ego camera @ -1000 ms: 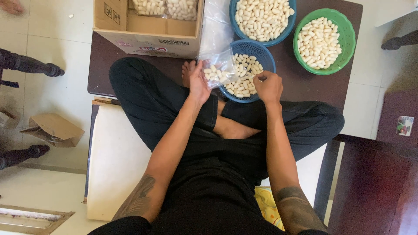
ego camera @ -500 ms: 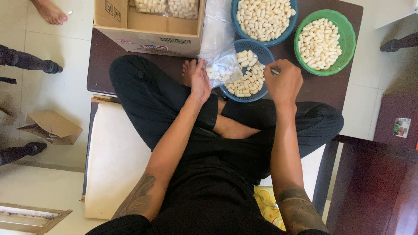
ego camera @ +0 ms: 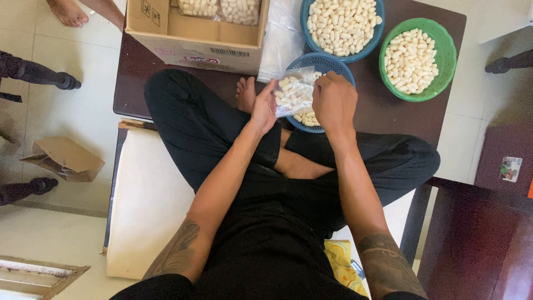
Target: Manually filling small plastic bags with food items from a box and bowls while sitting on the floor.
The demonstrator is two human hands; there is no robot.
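Observation:
I sit cross-legged in black clothes before a dark brown table point(ego camera: 388, 111). My left hand point(ego camera: 263, 109) holds the edge of a small clear plastic bag point(ego camera: 294, 91) partly filled with pale peeled cloves. My right hand point(ego camera: 333, 101) grips the bag's other side, right above a small blue basket point(ego camera: 327, 61) that has more cloves in it. The bag hides much of the basket's contents.
A larger blue basket point(ego camera: 373, 39) and a green basket point(ego camera: 441, 72) of pale cloves stand further back. A cardboard box point(ego camera: 194, 39) with filled bags sits at the left, clear plastic bags point(ego camera: 283, 33) beside it. Someone's bare foot point(ego camera: 66, 12) is at top left. A folded brown paper bag point(ego camera: 64, 158) lies on the floor.
My right hand has come back from the basket's right side to the bag, which now sits higher over the small blue basket. The camera view shifted slightly.

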